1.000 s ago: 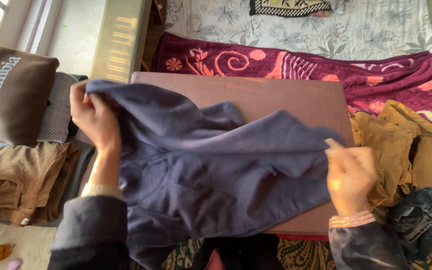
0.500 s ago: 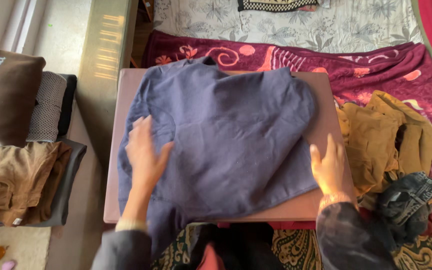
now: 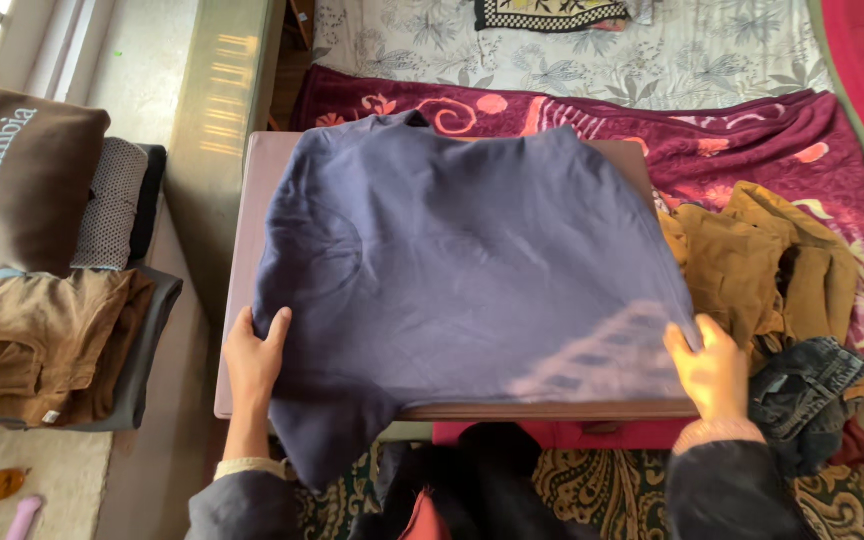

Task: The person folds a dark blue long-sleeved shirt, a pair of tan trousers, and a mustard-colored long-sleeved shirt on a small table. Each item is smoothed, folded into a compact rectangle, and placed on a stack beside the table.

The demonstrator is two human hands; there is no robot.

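Observation:
A dark blue sweatshirt [image 3: 462, 260] lies spread flat over a small brown table [image 3: 242, 250], with one part hanging off the near left edge. My left hand [image 3: 252, 360] rests on the near left corner of the garment, fingers on the cloth edge. My right hand [image 3: 710, 368] holds the near right corner of the sweatshirt at the table's edge. Both wrists show dark sleeves.
A heap of mustard-brown clothes [image 3: 762, 270] and a dark denim piece [image 3: 802, 390] lie to the right on a maroon blanket [image 3: 752, 140]. Folded brown and grey clothes [image 3: 42, 340] and a brown cushion [image 3: 12, 190] are stacked at the left.
The sweatshirt went from being held up in both hands to lying flat on the table. Both hands moved from smoothing its surface to its near corners, pulling it wider.

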